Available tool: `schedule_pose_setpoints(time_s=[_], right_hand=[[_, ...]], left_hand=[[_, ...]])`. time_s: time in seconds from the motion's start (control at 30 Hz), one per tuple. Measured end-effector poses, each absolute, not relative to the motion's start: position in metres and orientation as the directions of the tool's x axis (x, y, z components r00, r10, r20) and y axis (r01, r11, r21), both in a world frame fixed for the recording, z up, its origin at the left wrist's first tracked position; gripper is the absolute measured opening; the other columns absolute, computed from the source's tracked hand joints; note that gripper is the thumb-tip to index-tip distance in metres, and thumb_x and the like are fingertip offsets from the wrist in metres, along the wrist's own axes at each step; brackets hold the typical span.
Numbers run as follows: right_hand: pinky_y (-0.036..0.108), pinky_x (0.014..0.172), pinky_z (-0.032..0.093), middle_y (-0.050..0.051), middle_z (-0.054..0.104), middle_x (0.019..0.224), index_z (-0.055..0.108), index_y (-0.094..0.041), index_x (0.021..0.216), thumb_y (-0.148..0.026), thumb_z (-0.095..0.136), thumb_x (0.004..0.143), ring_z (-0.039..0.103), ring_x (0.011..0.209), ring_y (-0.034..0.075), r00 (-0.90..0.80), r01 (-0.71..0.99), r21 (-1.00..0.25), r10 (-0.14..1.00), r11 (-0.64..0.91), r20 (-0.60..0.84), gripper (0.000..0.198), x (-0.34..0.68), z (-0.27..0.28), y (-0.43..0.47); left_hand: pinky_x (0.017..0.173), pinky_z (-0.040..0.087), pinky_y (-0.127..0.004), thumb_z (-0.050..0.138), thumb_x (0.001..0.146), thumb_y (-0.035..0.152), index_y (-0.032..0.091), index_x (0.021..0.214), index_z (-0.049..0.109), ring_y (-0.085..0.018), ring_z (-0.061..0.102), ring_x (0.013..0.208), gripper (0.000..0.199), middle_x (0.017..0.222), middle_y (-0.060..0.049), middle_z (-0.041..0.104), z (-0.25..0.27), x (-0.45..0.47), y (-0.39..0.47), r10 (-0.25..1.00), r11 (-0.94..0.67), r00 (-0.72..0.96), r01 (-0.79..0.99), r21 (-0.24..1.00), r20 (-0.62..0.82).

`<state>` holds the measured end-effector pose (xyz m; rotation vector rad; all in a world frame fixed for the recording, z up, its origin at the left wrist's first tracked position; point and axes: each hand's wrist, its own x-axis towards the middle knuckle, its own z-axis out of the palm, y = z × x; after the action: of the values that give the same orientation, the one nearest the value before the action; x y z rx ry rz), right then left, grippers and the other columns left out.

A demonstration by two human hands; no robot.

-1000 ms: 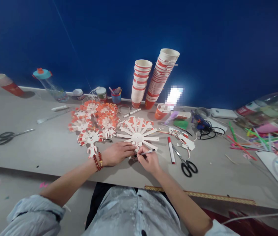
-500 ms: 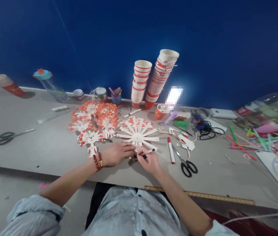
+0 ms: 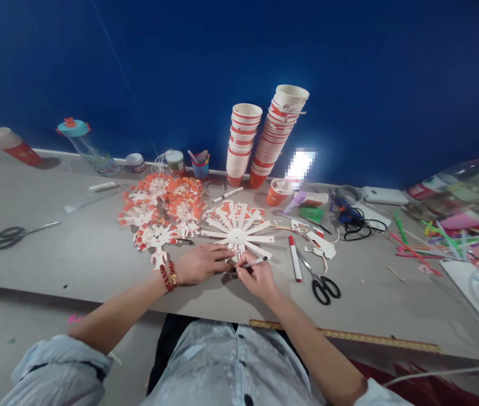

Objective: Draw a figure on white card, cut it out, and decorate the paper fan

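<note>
A white paper cut-out with long strips fanned out like rays lies on the table in front of me. Drawn lines show on its lower tab, close to my fingertips. My left hand rests flat with fingers stretched, their tips on or beside that tab. In a writing grip, my right hand is closed round a slim pen, whose tip meets the tab's lower part; fingers partly hide the spot. Left of my hands, finished-looking paper figures with orange-tipped curls and drawn faces lie in a cluster.
Scissors and a red-capped marker lie right of my hand; other scissors lie far left. Tall paper cup stacks stand by the blue wall. Paper scraps, a clear bottle and colourful strips are around.
My hands stay almost in place, with only a very slight shift of the right hand and pen at the tab. Everything else stands as before.
</note>
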<state>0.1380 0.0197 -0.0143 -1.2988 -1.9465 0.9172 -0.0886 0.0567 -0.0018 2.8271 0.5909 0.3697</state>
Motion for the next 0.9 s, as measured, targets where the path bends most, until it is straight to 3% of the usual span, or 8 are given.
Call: schedule_pose_setpoints(time_s=[0.9], right_hand=[[0.022,0.047,0.033,-0.004,0.053,0.057,0.053,-0.022,0.073,-0.019,0.050,0.079,0.045,0.048,0.012,-0.310,0.476,-0.838,0.942,0.268,0.125,0.007,0.1422,-0.0141,0.0204]], left_hand=[[0.109,0.041,-0.044,0.049,0.096,0.019,0.023,0.120,0.064,-0.028,0.048,0.131,0.029,0.139,-0.010,0.056,-0.0050,-0.0894,0.0544,0.402,-0.907,0.888,0.353,0.229,0.222]])
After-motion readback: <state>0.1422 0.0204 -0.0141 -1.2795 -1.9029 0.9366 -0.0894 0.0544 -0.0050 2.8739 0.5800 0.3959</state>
